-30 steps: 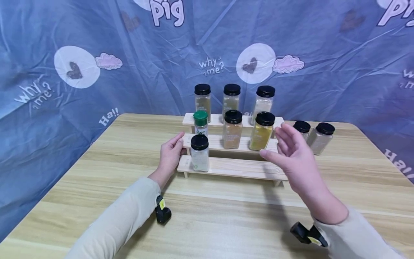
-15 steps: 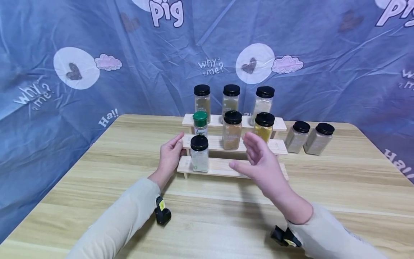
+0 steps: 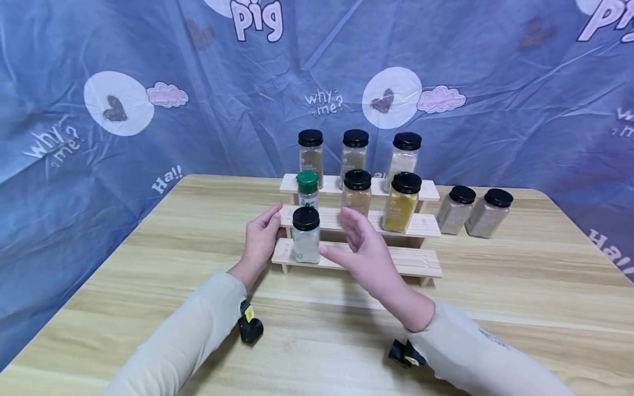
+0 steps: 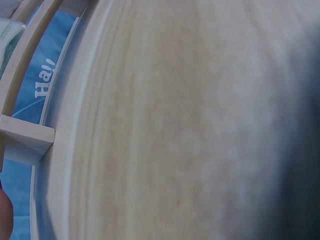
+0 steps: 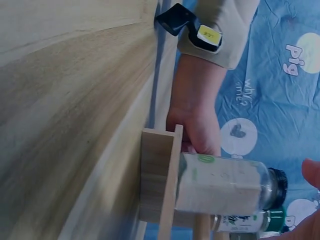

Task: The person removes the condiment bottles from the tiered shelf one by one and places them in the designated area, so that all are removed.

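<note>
A three-tier wooden spice rack (image 3: 416,263) stands on the table. At its left end my left hand (image 3: 261,236) holds the rack by the middle tier, some fingers hidden behind the wood. My right hand (image 3: 369,256) is open in front of the rack, thumb and fingers spread apart. Its thumb tip is right at the side of a black-lidded jar of white contents (image 3: 306,242) on the lowest tier's left end. Behind that jar, on the middle tier, stand a green-capped shaker (image 3: 307,184), a jar of orange-brown powder (image 3: 357,192), partly hidden by my fingers, and a jar of yellow powder (image 3: 399,212).
Three black-lidded jars line the top tier, among them a jar of pale powder (image 3: 403,159) at the right. Two jars of greyish powder stand on the table right of the rack, the outer jar (image 3: 487,217) slightly apart. A blue printed cloth (image 3: 238,110) hangs behind.
My right hand has moved left across the rack's front, from beside the yellow jar to the front-left jar. The left hand has stayed at the rack's left end.
</note>
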`<state>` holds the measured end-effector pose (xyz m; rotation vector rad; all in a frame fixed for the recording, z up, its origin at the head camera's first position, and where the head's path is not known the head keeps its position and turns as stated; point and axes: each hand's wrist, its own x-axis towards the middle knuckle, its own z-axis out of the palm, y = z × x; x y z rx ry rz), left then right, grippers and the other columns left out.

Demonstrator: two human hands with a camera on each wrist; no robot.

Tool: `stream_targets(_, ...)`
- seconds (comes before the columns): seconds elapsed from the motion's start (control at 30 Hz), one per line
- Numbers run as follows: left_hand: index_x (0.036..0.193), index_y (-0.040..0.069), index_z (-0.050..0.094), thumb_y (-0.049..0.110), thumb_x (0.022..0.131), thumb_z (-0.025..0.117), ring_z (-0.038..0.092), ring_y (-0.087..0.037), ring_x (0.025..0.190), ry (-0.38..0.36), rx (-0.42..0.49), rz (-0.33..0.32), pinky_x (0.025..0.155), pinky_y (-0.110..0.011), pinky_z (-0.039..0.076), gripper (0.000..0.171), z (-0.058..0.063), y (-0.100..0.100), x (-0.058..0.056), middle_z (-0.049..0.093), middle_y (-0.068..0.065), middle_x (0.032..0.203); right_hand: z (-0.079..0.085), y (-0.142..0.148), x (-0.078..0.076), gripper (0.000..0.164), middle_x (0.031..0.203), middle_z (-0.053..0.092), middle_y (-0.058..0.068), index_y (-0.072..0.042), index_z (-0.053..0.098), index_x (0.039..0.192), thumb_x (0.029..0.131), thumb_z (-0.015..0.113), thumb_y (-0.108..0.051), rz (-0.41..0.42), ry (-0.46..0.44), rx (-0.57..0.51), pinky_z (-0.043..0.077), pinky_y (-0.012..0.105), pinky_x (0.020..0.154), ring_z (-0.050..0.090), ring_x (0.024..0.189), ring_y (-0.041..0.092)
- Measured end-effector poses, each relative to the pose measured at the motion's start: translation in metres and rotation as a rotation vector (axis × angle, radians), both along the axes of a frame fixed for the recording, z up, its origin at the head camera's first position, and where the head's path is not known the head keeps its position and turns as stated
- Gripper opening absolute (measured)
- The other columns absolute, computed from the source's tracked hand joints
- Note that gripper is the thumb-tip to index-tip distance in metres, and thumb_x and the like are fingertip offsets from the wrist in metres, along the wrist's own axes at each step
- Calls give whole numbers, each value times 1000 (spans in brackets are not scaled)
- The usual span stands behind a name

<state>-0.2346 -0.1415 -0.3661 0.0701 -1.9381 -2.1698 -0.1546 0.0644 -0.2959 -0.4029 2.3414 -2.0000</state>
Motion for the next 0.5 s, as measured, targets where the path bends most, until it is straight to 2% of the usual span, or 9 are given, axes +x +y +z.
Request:
stream_targets(0.27, 129, 0, 51, 6, 95, 48, 63, 1, 74, -3, 10, 6, 71, -16, 55, 35, 1, 1, 0, 50, -16, 134, -11, -16, -11, 77, 147, 34, 11, -4, 30, 142, 78, 73, -11, -16, -17, -16, 25, 36, 114, 31, 135, 22)
stream_targets(0.5, 128, 1, 53, 6, 94, 48, 62, 2, 72, -1, -7, 20, 69, -14, 55, 35, 1, 1, -1, 52, -14, 132, -19, -25, -18, 73, 144, 39, 12, -5, 36, 139, 77, 74, -10, -37, -13, -9, 27, 36, 113, 35, 133, 23)
